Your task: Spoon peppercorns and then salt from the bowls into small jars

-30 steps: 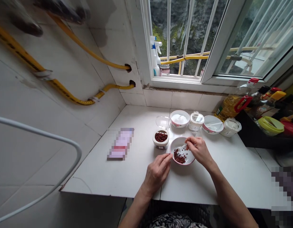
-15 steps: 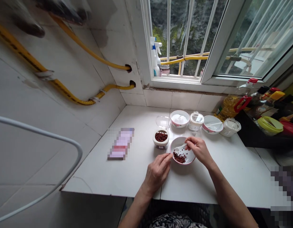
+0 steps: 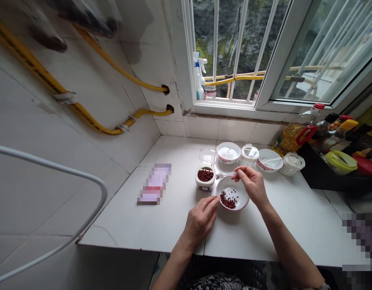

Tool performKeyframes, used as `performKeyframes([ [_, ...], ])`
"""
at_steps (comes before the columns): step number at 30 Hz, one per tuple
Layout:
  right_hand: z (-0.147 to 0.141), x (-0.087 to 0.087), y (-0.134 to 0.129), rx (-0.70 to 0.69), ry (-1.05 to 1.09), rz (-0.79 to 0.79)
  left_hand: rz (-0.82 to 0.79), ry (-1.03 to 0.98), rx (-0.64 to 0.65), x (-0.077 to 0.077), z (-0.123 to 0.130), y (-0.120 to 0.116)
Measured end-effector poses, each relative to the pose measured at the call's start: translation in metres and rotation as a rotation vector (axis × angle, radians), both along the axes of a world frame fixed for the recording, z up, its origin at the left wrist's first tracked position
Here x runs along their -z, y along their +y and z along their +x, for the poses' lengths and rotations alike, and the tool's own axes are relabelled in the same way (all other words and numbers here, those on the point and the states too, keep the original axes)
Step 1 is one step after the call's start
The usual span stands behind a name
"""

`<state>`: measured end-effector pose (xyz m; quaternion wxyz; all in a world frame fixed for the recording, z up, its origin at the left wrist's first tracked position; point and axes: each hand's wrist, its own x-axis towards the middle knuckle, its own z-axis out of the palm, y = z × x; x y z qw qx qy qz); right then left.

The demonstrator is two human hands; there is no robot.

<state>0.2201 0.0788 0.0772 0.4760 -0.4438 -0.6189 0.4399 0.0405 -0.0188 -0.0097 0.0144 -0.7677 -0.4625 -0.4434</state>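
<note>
My right hand [image 3: 252, 182] pinches the handle of a small white spoon [image 3: 226, 175]. The spoon is above the bowl's far rim, its scoop close to the open jar. Several dark red peppercorns [image 3: 228, 200] lie in the white bowl [image 3: 242, 197] below. At the bowl's left rim, my left hand [image 3: 202, 217] is closed, its fingertips gripping the edge; the thumb is partly hidden. Left of the bowl stands a spice jar [image 3: 205, 183], filled with the same peppercorns, its clear lid [image 3: 208, 156] flipped back.
Behind stand a bowl of white powder [image 3: 228, 153], a lidded jar [image 3: 250, 153], a bowl with a white spoon [image 3: 269, 161] and another jar [image 3: 292, 164]. An oil bottle [image 3: 294, 131] and sauce bottles [image 3: 337, 133] are at right. A blurred purple object [image 3: 155, 183] lies left.
My right hand has lifted the spoon out of the bowl and moved it up and left, toward the spice jar. My left hand stays at the bowl's rim.
</note>
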Motion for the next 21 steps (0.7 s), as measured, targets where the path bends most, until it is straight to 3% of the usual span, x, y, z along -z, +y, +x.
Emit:
performKeyframes([
  [7, -0.022, 0.003, -0.008, -0.020, -0.368, 0.602, -0.003, 0.018, -0.003, 0.001, 0.000, 0.000],
  [10, -0.020, 0.005, -0.008, 0.004, -0.415, 0.738, -0.008, 0.013, -0.010, 0.002, 0.000, 0.000],
  [15, 0.000, -0.001, -0.005, 0.099, -0.351, 0.728, 0.006, 0.004, -0.010, 0.001, 0.001, 0.000],
  [21, 0.025, 0.008, -0.002, 0.053, -0.561, 0.550, 0.027, 0.000, -0.004, 0.000, 0.001, 0.001],
])
